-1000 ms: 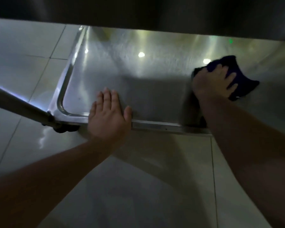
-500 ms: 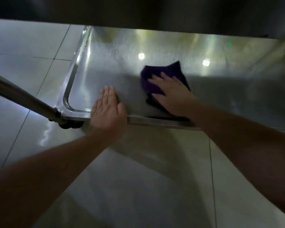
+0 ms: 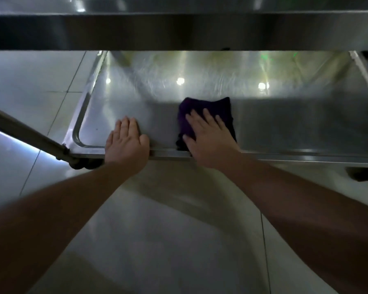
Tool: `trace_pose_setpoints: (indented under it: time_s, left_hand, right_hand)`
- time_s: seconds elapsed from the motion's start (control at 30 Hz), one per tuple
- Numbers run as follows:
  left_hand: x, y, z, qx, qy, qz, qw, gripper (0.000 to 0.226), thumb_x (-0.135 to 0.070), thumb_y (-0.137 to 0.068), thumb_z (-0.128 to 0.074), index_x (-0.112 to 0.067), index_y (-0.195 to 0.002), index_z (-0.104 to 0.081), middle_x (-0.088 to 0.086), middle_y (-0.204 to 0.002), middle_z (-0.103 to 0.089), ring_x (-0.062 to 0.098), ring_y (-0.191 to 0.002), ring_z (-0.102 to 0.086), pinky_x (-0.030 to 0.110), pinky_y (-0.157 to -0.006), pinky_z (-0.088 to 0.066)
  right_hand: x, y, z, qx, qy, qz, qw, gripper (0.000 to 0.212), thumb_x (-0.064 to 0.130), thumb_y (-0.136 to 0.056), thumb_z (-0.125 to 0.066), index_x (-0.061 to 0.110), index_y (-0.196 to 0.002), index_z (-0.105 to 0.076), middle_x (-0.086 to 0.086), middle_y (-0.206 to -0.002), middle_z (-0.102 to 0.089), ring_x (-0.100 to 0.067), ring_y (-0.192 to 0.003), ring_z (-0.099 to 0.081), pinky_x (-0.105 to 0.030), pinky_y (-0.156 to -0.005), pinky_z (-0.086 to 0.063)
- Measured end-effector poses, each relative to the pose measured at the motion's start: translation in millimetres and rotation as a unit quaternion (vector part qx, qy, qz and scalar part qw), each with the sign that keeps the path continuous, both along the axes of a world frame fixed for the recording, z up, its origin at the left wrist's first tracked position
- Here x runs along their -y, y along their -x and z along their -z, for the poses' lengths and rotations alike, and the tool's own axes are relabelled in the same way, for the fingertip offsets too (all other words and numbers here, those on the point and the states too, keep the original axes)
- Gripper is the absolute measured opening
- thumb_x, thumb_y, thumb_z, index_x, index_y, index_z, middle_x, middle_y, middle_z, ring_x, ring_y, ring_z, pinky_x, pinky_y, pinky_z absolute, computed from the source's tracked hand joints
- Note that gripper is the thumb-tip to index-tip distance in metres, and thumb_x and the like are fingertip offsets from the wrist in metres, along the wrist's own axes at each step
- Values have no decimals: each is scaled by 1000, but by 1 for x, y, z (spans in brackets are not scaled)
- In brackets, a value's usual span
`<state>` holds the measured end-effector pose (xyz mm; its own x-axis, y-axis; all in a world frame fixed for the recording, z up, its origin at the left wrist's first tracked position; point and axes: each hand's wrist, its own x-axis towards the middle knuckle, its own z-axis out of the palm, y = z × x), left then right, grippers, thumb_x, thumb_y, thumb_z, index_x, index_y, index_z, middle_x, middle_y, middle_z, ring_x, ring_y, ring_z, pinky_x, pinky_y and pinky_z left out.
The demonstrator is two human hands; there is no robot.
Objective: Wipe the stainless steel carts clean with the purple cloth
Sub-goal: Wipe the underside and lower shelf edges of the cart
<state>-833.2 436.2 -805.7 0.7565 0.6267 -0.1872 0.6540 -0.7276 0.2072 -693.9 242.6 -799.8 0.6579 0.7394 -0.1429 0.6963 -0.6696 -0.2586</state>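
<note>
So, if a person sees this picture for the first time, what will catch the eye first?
Probably the purple cloth, dark on the shiny lower shelf of the cart, with the right hand pressing flat on it. Just left of it, the left hand rests flat on the shelf's near edge.

The cart shelf [image 3: 285,128] is brushed stainless steel, glossy, streaked with fine swirl marks and mirrored lights. The cloth [image 3: 208,109] is soft, matt purple fabric. The floor [image 3: 168,230] is smooth, shiny tile.
</note>
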Motion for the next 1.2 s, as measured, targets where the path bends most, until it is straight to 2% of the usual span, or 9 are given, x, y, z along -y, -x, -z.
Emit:
trace_pose_setpoints:
  time_s: [0.1, 0.23, 0.37, 0.5, 0.77, 0.9, 1.0, 1.1, 1.2]
  left_hand:
    - [4, -3, -3, -1, 9, -1, 1000, 72, -48, -104, -11, -16, -170, -7, 8, -178, -1, 23, -164, 2, 43, -131, -1]
    - [32, -13, -14, 13, -18, -5, 1000, 72, -53, -108, -16, -11, -167, -16, 16, -177, -8, 32, -164, -5, 50, -132, -8]
    - [97, -53, -26, 51, -12, 105, 993, 79, -58, -103, -19, -12, -168, -19, 12, -176, -16, 30, -163, -11, 49, -130, -12]
    - [165, -84, -18, 59, 15, 199, 978, 86, -64, -98, -8, -16, -170, -13, 6, -178, -9, 22, -164, -5, 39, -128, -3]
    - [225, -128, -6, 41, 11, 233, 972, 80, -61, -102, -11, -19, -170, -6, 2, -179, -1, 19, -164, 4, 39, -132, 2]
    - [241, -129, 1, 12, -15, 235, 972, 75, -58, -107, -16, -20, -170, -4, 2, -179, 2, 19, -164, 5, 38, -132, 4]
    - [242, -127, 4, 6, -28, 238, 971, 76, -59, -105, -7, -19, -170, -4, 3, -179, 2, 18, -164, 5, 39, -132, 4]
    - [241, -127, 2, -1, -24, 240, 970, 82, -61, -101, -5, -18, -170, -4, 3, -179, 3, 19, -164, 6, 40, -132, 3]
    - [243, -125, 0, 1, -38, 235, 971, 79, -58, -103, -6, -18, -171, -5, 4, -179, 1, 20, -164, 4, 40, -132, 2]
  right_hand:
    - [33, -19, 2, -9, 0, -77, 997, 66, 57, -104, -24, 35, -165, -8, 16, -172, -3, -11, -158, 7, -38, -127, 7]
    - [87, -50, 7, 4, 16, -61, 998, 66, 60, -102, -22, 38, -164, -9, 21, -170, -3, -6, -157, 7, -36, -127, 7]
    - [141, -78, 6, 7, 18, -6, 1000, 65, 58, -103, -26, 40, -163, -10, 22, -170, -5, -5, -157, 6, -32, -124, 9]
    - [207, -105, 2, -3, 28, 39, 999, 65, 56, -104, -28, 40, -163, -9, 21, -170, -5, -4, -157, 5, -32, -125, 7]
    - [306, -167, 1, -11, 31, 161, 986, 62, 47, -107, -38, 35, -164, -15, 13, -172, -11, -14, -159, -4, -42, -127, -3]
    - [329, -201, 8, 29, 29, 244, 969, 63, 50, -104, -33, 31, -162, -20, 6, -171, -17, -21, -158, -10, -47, -126, -6]
    - [337, -213, 14, 54, 17, 290, 955, 66, 53, -100, -28, 29, -162, -19, 3, -172, -17, -24, -159, -8, -48, -126, -3]
    - [333, -211, 16, 60, 21, 302, 951, 67, 51, -103, -28, 23, -163, -19, -2, -172, -16, -29, -159, -6, -51, -126, -4]
    - [337, -185, 10, 19, 37, 250, 967, 67, 49, -106, -31, 18, -164, -15, -5, -172, -13, -29, -159, -7, -49, -127, -6]
